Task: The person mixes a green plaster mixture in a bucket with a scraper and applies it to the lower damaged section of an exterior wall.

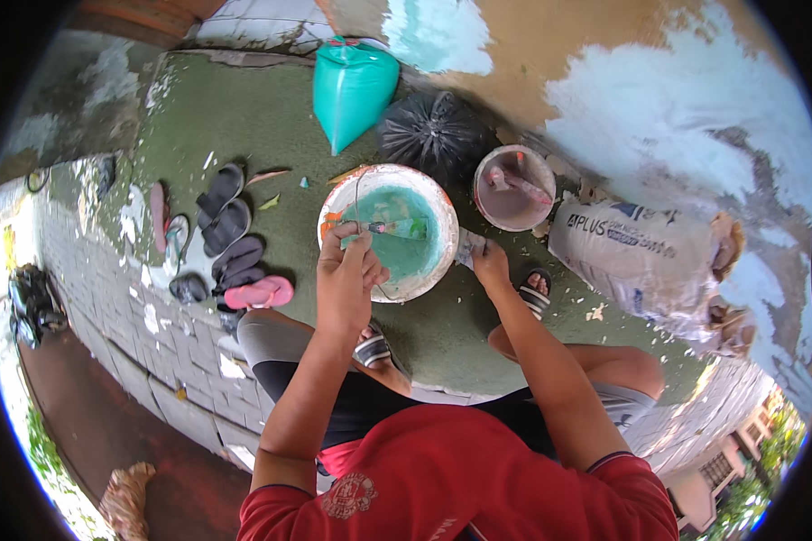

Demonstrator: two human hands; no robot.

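Observation:
In front of me stands a round white bucket [442, 255] with a stained rim, holding turquoise paint-like material [395, 257]. Over its opening my left hand [350, 266] is closed on a slim tool with a green-smeared end [408, 228]; its exact kind is unclear. Closed at the bucket's right side, my right hand [491, 268] grips a flat grey scraper [466, 245]. The blade lies close to the rim; whether it touches cannot be seen. A thin wire handle [357, 194] crosses the bucket's opening.
A smaller bucket [514, 221] with a smeared tool inside stands right of the white one. Behind are a black bag [433, 135] and a green bag [354, 90]. A large sack [632, 261] lies right, by the patchy wall [668, 108]. Sandals [226, 225] lie left.

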